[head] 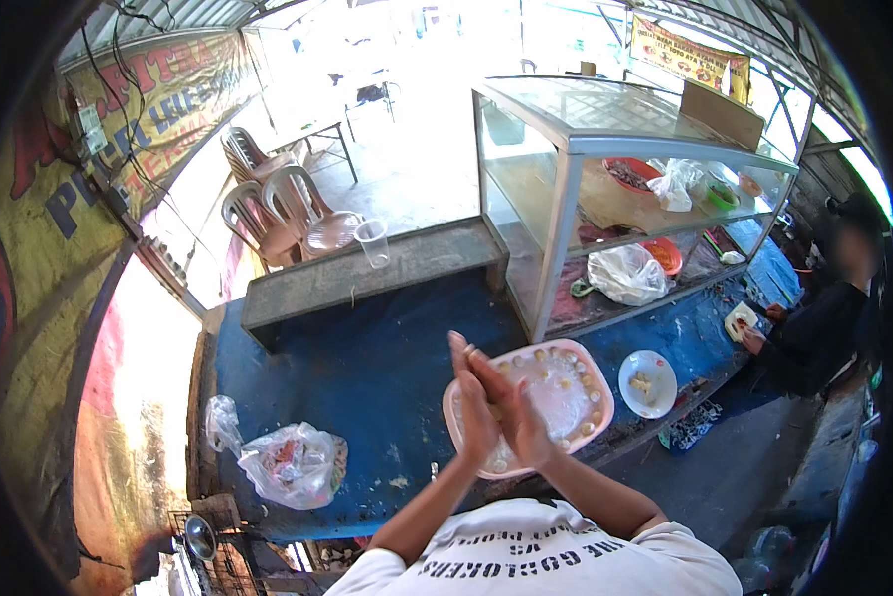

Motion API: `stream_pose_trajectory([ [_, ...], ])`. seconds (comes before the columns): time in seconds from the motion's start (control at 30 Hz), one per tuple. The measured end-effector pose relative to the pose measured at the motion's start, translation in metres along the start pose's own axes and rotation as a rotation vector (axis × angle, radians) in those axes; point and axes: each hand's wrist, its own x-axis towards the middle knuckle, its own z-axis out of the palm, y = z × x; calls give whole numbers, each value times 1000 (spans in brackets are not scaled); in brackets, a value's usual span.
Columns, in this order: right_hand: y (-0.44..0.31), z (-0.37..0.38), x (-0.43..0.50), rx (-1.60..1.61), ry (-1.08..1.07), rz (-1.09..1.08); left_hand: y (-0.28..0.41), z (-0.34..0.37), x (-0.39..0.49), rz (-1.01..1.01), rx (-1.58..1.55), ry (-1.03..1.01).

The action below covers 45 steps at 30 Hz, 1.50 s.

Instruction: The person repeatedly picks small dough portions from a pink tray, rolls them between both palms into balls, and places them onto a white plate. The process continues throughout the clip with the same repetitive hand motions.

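Note:
My left hand (475,423) and my right hand (519,419) are pressed palm to palm, fingers pointing away from me. They are over the left part of a pink plastic basin (558,408). Whatever may lie between the palms is hidden. Several small pale balls (588,428), apparently dough, sit around the basin's whitish floor, mostly along its walls. Just right of the basin, a white plate (665,366) holds a pale lump (641,384), perhaps dough.
A blue-covered table (387,387) carries a filled plastic bag (291,465) at left. Behind the basin rises a glass display case (558,194) holding bowls and bags. A clear cup (373,244) stands on a raised shelf (417,261). At right, a person (819,335) handles food in a white container (739,320).

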Motion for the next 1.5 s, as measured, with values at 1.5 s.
stream_pose_trajectory([
  [1.5,-32,42,-8,-134,25,-102,73,15,-25,50,122,-96],
])
